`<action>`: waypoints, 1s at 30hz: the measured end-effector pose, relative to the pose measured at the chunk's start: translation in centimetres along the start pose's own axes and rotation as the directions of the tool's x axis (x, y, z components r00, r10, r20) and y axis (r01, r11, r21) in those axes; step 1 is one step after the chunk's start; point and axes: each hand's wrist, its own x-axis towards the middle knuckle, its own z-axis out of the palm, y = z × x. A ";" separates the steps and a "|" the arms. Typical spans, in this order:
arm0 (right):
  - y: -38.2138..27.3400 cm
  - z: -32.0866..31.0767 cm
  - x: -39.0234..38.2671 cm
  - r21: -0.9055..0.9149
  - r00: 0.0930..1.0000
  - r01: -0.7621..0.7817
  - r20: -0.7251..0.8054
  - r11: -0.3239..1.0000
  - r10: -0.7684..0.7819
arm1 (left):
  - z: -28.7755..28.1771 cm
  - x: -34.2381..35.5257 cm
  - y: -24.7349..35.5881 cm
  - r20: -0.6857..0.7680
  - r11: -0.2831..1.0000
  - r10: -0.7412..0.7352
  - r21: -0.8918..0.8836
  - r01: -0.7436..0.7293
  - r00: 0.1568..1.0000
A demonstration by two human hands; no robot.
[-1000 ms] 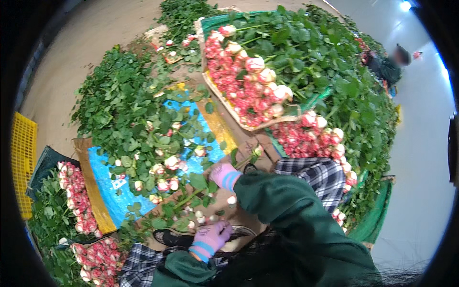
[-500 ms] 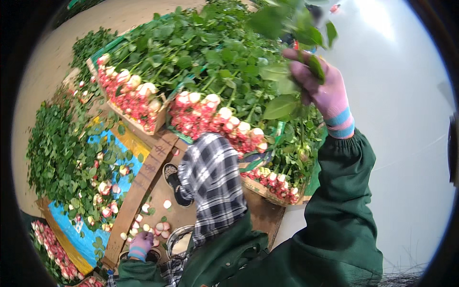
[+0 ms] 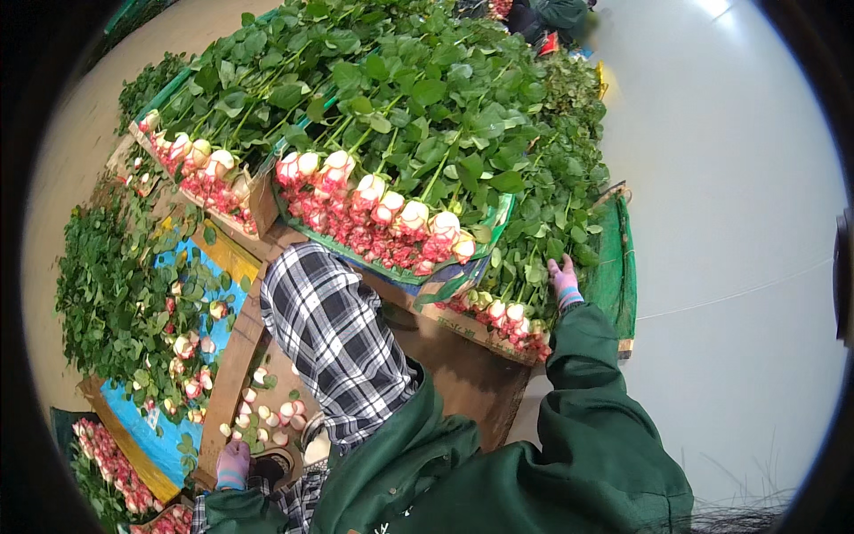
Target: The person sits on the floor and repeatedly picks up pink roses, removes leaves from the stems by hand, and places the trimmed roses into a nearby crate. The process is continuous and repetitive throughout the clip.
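My right hand (image 3: 564, 281), in a pink and blue knit glove, reaches to the right-hand rose compartment. Its fingers are stretched out and apart at the edge of the leafy rose stems (image 3: 525, 262). Below it, pink-and-white rose heads (image 3: 498, 311) line the compartment's front edge. My left hand (image 3: 233, 465), gloved alike, is low at the left beside a wooden board (image 3: 233, 378). Its fingers are curled together, and what they hold, if anything, is hidden. Larger rose heads (image 3: 369, 198) fill the middle compartment, stems pointing away.
Another rose compartment (image 3: 213, 169) adjoins on the left. Loose petals (image 3: 276, 414) lie on the floor near my foot. Left of the board, leafy roses lie heaped on a blue sheet (image 3: 120, 400). Green netting (image 3: 618, 267) hangs at the right; a person in dark clothing (image 3: 560, 13) is far off.
My right hand has come down from above the stems, where it held a rose, to the right compartment. My left hand has drawn back from the petals. The view has shifted.
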 end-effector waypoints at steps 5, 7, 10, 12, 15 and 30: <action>-2.1 0.3 -2.0 -0.516 0.973 0.231 0.119 0.825 -0.198 | 1.9 1.6 -2.7 -0.046 0.987 -0.034 0.153 0.041 0.998; -5.0 -0.2 -2.6 -0.745 0.993 0.113 0.105 0.657 -0.052 | 1.9 1.8 -1.1 -0.016 0.978 -0.057 0.201 0.059 0.998; -14.8 1.4 -5.0 -0.872 0.972 0.161 0.057 0.462 -0.229 | 0.2 1.4 0.9 0.057 0.991 -0.091 0.103 0.085 0.994; -21.0 1.0 -7.5 -0.821 0.845 0.320 0.022 0.472 -0.534 | -0.2 2.7 2.6 0.054 0.994 -0.080 0.076 0.075 0.995; -35.2 7.2 -19.3 -0.441 0.617 0.733 0.110 0.518 -0.780 | -0.8 5.5 0.0 0.076 0.996 -0.087 0.025 0.085 0.993; -42.4 39.8 -54.0 0.425 -0.445 0.896 0.851 -0.132 -0.280 | -7.6 15.5 -8.3 -0.370 0.899 -0.435 -0.231 0.372 0.821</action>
